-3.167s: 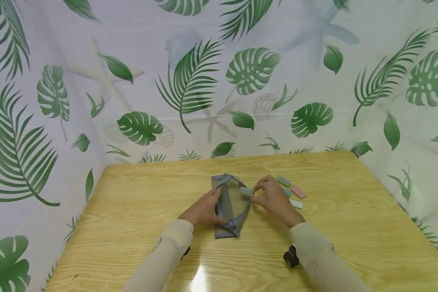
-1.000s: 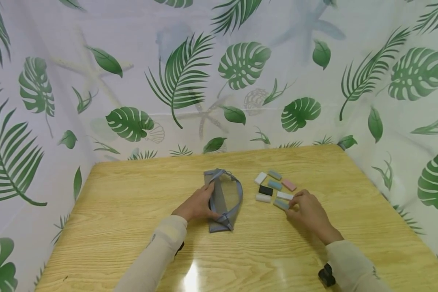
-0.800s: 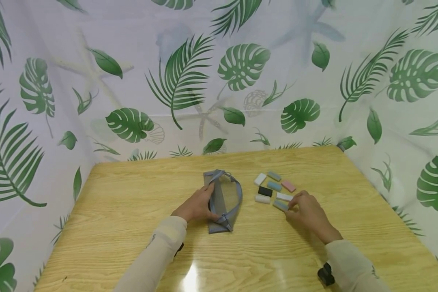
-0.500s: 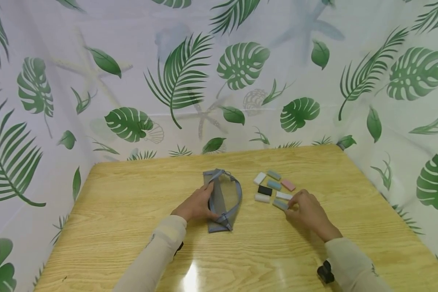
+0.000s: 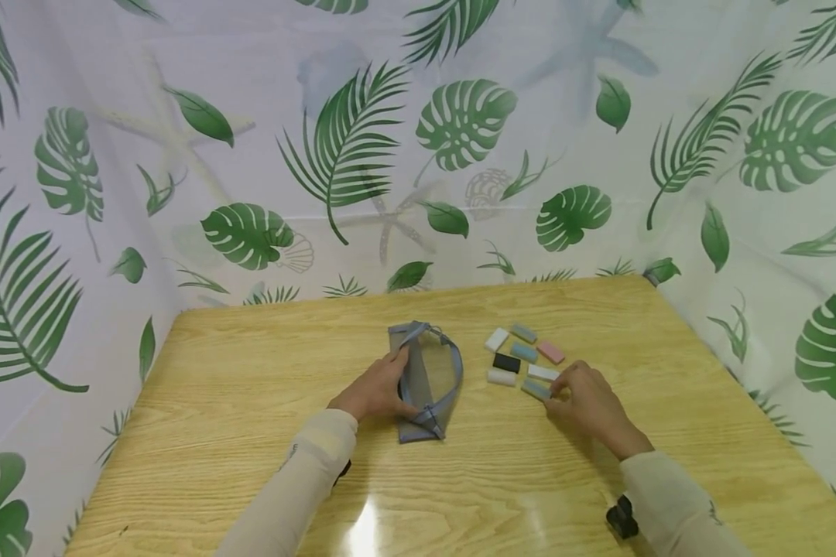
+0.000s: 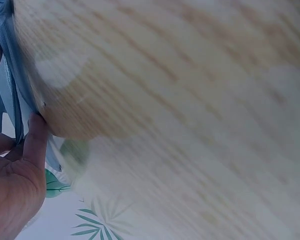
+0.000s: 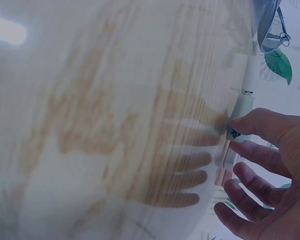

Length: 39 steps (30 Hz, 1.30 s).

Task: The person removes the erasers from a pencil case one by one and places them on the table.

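Observation:
A mesh zip pouch [image 5: 418, 371] with blue-grey trim lies on the table, its mouth spread open to the right. My left hand [image 5: 376, 391] grips its left side, thumb at the near end and fingers further up; in the left wrist view the fingers hold the blue trim [image 6: 17, 85]. To the right, my right hand [image 5: 588, 402] pinches the near end of a grey-green eraser [image 5: 535, 387] between thumb and index finger. In the right wrist view this eraser [image 7: 242, 107] shows a small blue print, and the other fingers are spread loosely.
Around the pinched eraser lie a white one [image 5: 543, 373], a cream one [image 5: 501, 377], a black one [image 5: 506, 363], a blue one [image 5: 524, 352], a pink one [image 5: 550, 352] and others. The wooden table [image 5: 251, 480] meets a leaf-print curtain [image 5: 362, 271] behind.
My right hand has moved right from the pouch's mouth, where it held a grey-green eraser, to the group of erasers. Over the last second both hands have stayed put.

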Tool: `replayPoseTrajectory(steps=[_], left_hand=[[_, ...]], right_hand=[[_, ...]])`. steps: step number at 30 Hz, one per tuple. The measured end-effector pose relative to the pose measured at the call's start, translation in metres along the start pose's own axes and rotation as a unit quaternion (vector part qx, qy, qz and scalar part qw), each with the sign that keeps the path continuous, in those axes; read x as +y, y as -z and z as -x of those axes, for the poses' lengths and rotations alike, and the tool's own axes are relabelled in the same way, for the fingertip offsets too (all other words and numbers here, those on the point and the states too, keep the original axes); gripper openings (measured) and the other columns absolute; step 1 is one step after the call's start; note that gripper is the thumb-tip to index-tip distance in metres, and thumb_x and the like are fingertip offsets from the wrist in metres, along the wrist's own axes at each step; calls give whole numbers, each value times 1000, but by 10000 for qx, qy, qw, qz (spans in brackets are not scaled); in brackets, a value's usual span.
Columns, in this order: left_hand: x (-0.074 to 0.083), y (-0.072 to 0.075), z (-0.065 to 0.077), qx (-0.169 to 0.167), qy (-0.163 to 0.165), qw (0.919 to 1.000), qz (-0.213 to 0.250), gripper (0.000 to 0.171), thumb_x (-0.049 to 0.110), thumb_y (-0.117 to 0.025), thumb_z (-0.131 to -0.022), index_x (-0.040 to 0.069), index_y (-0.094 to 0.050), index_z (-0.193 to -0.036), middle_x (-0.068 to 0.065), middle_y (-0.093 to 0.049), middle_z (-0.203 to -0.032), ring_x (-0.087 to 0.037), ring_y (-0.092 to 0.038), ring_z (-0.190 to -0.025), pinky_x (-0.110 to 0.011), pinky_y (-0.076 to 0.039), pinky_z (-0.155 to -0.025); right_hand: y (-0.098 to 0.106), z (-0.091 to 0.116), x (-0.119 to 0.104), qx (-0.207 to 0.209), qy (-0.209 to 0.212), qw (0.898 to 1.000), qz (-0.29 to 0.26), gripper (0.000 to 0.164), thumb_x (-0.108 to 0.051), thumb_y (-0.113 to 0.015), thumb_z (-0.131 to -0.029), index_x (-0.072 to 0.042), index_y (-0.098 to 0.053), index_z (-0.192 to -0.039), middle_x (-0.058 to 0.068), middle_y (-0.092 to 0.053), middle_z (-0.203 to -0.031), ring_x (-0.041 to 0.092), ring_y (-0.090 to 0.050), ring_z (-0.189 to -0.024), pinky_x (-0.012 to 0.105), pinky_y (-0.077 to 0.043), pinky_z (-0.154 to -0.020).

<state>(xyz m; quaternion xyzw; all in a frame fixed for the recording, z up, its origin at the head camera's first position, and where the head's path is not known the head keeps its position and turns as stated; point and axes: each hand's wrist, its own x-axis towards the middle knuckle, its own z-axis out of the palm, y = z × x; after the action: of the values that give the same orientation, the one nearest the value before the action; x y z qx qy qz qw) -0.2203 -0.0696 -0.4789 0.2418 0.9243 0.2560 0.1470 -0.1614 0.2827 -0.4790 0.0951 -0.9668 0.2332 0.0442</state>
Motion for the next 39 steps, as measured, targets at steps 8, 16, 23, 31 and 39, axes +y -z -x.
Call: replayPoseTrajectory(steps=[8,16,23,31,39], left_hand=[[0,1,0,-28,2,10000,-6,114,35,-88,-81,-2,-16,-161,-23,-27,-162,-41,-32,-146,-48,-34,-116],[0,3,-2,-38,-20,10000,-12,115,36,-88,-80,-3,-16,-160,-23,-26,-162,-42,-31,-146,-48,-33,-117],[3,4,-1,-18,-11,10000,-31,114,35,-88,-81,-2,-16,-161,-23,-26,-162,-42,-31,-146,-48,-32,-117],[2,7,-1,-56,-108,9998,131,114,35,-87,-82,-4,-15,-160,-24,-24,-163,-39,-32,-146,-47,-34,-116],[3,12,1,-164,-77,9983,559,114,42,-83,-85,-2,-12,-161,-24,-20,-164,-38,-26,-149,-49,-30,-118]], right_hand=[[2,-3,1,-121,-52,9999,-16,16,-12,-85,-80,2,-76,-83,21,-65,-99,37,-59,-89,55,-49,-79],[4,-5,2,-224,-151,9996,31,18,-14,-85,-80,2,-77,-84,24,-63,-102,38,-58,-89,56,-49,-77],[5,-5,2,-190,-158,9997,-19,18,-14,-84,-80,3,-77,-84,26,-62,-104,40,-57,-89,56,-48,-77],[3,-1,1,-138,-71,9999,39,17,-14,-83,-80,2,-77,-83,24,-62,-104,37,-57,-87,54,-49,-76],[13,1,-7,-201,142,9996,160,27,-20,-81,-86,5,-77,-96,26,-64,-109,47,-56,-99,60,-47,-83]])
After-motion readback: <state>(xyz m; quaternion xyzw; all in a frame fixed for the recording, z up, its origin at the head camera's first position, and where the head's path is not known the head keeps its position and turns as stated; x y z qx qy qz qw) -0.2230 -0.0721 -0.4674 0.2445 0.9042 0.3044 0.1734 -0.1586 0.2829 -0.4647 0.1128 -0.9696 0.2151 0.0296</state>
